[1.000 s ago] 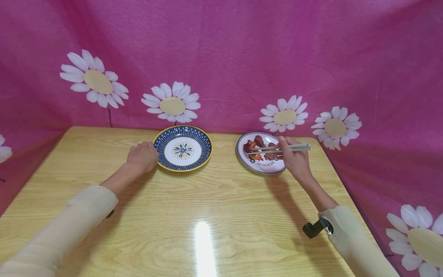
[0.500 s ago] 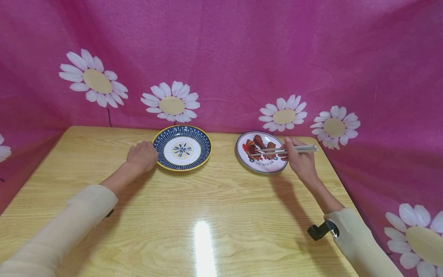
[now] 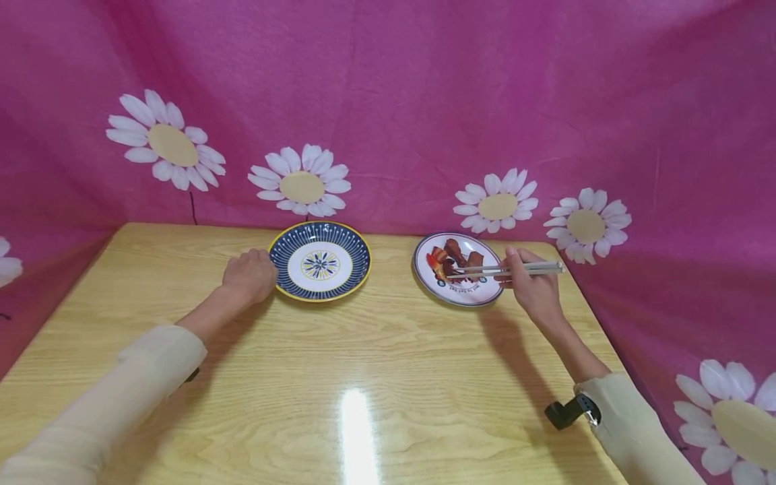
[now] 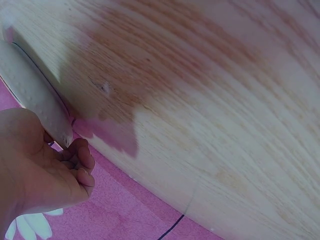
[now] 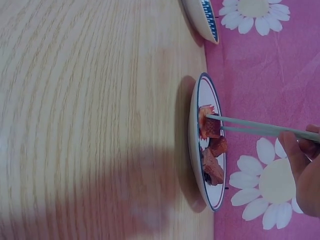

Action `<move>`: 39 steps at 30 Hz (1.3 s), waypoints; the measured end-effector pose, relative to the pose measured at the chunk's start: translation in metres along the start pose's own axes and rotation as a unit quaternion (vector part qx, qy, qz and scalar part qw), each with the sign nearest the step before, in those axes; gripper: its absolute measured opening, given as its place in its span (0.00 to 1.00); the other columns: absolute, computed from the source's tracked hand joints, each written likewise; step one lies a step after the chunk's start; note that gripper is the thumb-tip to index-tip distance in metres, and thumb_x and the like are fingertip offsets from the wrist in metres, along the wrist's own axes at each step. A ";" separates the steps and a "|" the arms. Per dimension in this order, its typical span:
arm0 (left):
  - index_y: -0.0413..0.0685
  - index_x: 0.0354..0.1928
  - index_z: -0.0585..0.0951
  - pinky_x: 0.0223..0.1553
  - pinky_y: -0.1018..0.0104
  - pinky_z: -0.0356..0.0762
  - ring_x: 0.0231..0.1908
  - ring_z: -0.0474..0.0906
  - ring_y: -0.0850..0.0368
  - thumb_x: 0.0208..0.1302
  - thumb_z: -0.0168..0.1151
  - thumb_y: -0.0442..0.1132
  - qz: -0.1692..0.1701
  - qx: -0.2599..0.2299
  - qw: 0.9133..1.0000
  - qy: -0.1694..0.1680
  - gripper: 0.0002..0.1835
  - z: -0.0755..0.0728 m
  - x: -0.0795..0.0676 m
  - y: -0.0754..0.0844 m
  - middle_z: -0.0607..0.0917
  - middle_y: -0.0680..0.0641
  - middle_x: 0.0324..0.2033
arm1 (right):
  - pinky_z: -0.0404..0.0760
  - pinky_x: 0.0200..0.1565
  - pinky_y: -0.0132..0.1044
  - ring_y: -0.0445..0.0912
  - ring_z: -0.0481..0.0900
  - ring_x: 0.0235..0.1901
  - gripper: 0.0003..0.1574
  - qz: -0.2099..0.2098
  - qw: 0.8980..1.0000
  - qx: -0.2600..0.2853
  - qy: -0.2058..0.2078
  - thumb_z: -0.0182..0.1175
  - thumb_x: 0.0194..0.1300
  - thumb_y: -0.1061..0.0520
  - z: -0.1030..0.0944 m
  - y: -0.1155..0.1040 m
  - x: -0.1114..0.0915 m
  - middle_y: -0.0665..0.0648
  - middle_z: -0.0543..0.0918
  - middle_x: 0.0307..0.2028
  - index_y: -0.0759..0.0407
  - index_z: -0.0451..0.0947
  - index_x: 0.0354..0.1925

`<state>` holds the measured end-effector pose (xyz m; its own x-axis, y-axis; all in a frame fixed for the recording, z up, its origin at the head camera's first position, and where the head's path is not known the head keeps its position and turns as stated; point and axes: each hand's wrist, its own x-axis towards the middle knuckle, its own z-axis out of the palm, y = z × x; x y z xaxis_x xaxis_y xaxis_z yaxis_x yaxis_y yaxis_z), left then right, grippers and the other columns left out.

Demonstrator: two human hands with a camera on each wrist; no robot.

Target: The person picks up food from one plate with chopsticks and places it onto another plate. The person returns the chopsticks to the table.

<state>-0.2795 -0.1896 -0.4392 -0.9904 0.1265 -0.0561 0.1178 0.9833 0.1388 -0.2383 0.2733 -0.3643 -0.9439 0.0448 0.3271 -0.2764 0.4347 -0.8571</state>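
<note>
My left hand (image 3: 250, 275) holds the near-left rim of a round plate (image 3: 319, 264) with a blue patterned border, yellow edge and white center. In the left wrist view, curled fingers and thumb of the left hand (image 4: 55, 167) meet at the rim of that plate (image 4: 35, 87). A pair of pale chopsticks (image 3: 548, 268) is gripped by my right hand (image 3: 533, 286). Their tips reach among several glossy brown-red meat pieces (image 3: 453, 249) on a smaller white plate (image 3: 488, 294). In the right wrist view, the chopsticks (image 5: 270, 129) meet a meat piece (image 5: 212, 127) with an orange-red part beside it.
Both plates stand near the back of a wooden table (image 3: 303, 377), close to a pink cloth (image 3: 394, 114) with white flowers. A gap of bare wood separates the plates. Black cameras (image 3: 570, 411) are strapped to the wrists.
The right hand and chopsticks have shifted slightly right, and their tips have moved from the left-hand meat toward the middle pieces. The left hand and blue plate have stayed put.
</note>
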 end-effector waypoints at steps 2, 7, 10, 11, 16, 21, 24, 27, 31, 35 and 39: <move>0.22 0.42 0.70 0.47 0.40 0.71 0.46 0.74 0.32 0.72 0.42 0.38 0.001 0.001 1.000 0.001 0.19 0.000 0.000 0.000 0.74 0.30 0.37 | 0.84 0.32 0.38 0.44 0.86 0.27 0.26 0.005 1.000 0.005 0.000 0.51 0.77 0.56 -0.001 0.002 -0.001 0.58 0.85 0.26 0.81 0.76 0.34; 0.22 0.41 0.70 0.47 0.40 0.71 0.45 0.74 0.32 0.71 0.41 0.37 0.003 0.002 1.000 0.004 0.18 0.000 0.001 -0.001 0.74 0.30 0.37 | 0.84 0.32 0.37 0.41 0.86 0.27 0.26 0.004 1.000 0.011 -0.005 0.50 0.78 0.56 -0.003 0.004 -0.001 0.41 0.83 0.24 0.82 0.76 0.35; 0.22 0.42 0.70 0.48 0.39 0.70 0.46 0.74 0.31 0.71 0.41 0.37 0.001 -0.005 1.000 0.007 0.18 0.000 0.000 -0.001 0.74 0.29 0.37 | 0.84 0.32 0.35 0.39 0.86 0.26 0.26 -0.001 1.000 0.006 -0.006 0.50 0.78 0.56 -0.004 0.003 0.000 0.41 0.83 0.23 0.82 0.76 0.36; 0.22 0.42 0.70 0.48 0.39 0.70 0.46 0.74 0.31 0.71 0.41 0.37 0.001 -0.006 1.000 0.007 0.18 0.000 0.000 -0.001 0.74 0.29 0.37 | 0.84 0.32 0.35 0.39 0.86 0.26 0.26 0.000 1.000 0.006 -0.006 0.50 0.77 0.56 -0.004 0.003 0.000 0.42 0.83 0.23 0.82 0.76 0.36; 0.22 0.42 0.70 0.48 0.39 0.70 0.46 0.74 0.31 0.71 0.42 0.38 -0.003 -0.011 1.000 0.008 0.19 0.002 0.000 -0.001 0.74 0.29 0.38 | 0.84 0.32 0.35 0.40 0.86 0.27 0.26 0.007 1.000 -0.001 -0.006 0.50 0.77 0.56 -0.008 0.003 -0.001 0.66 0.85 0.28 0.82 0.76 0.36; 0.22 0.42 0.70 0.48 0.40 0.70 0.46 0.74 0.32 0.72 0.41 0.38 -0.004 -0.009 1.000 0.007 0.19 0.004 0.000 -0.001 0.74 0.29 0.38 | 0.84 0.31 0.35 0.42 0.87 0.27 0.26 0.001 1.000 -0.008 -0.001 0.50 0.78 0.57 -0.012 0.005 -0.002 0.73 0.84 0.31 0.81 0.77 0.35; 0.22 0.41 0.69 0.47 0.40 0.70 0.45 0.74 0.32 0.72 0.39 0.37 -0.002 -0.009 1.000 0.007 0.18 0.003 0.001 -0.001 0.74 0.30 0.37 | 0.84 0.31 0.36 0.44 0.87 0.28 0.25 0.001 1.000 -0.004 0.002 0.50 0.77 0.57 -0.014 0.006 -0.002 0.63 0.86 0.28 0.81 0.77 0.34; 0.23 0.41 0.69 0.47 0.39 0.70 0.45 0.74 0.32 0.71 0.38 0.36 -0.002 -0.013 1.000 0.010 0.17 0.003 0.001 -0.001 0.74 0.30 0.37 | 0.84 0.31 0.36 0.43 0.87 0.28 0.25 0.004 1.000 -0.003 0.000 0.51 0.77 0.57 -0.016 0.006 -0.002 0.55 0.86 0.27 0.81 0.77 0.34; 0.24 0.40 0.69 0.47 0.39 0.70 0.45 0.74 0.31 0.70 0.38 0.36 0.000 -0.017 1.000 0.013 0.17 0.002 0.001 -0.001 0.74 0.30 0.36 | 0.84 0.31 0.35 0.42 0.87 0.28 0.25 0.005 1.000 -0.007 -0.001 0.51 0.77 0.57 -0.018 0.006 -0.002 0.54 0.85 0.27 0.82 0.77 0.35; 0.24 0.40 0.69 0.47 0.40 0.70 0.44 0.74 0.32 0.71 0.39 0.37 -0.001 -0.013 1.000 0.012 0.17 0.002 0.001 -0.001 0.74 0.30 0.36 | 0.84 0.31 0.35 0.41 0.87 0.27 0.26 0.006 1.000 -0.015 0.000 0.51 0.77 0.57 -0.018 0.007 -0.004 0.55 0.85 0.27 0.82 0.77 0.35; 0.24 0.40 0.69 0.46 0.40 0.71 0.44 0.74 0.33 0.71 0.39 0.37 0.001 -0.007 1.000 0.010 0.17 0.003 0.001 -0.001 0.74 0.31 0.36 | 0.84 0.31 0.35 0.41 0.87 0.28 0.25 0.007 1.000 -0.022 -0.002 0.51 0.77 0.56 -0.018 0.006 -0.005 0.66 0.85 0.29 0.81 0.77 0.34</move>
<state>-0.2805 -0.1906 -0.4421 -0.9913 0.1261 -0.0365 0.1192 0.9812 0.1519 -0.2315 0.2920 -0.3641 -0.9481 0.0481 0.3143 -0.2555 0.4732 -0.8431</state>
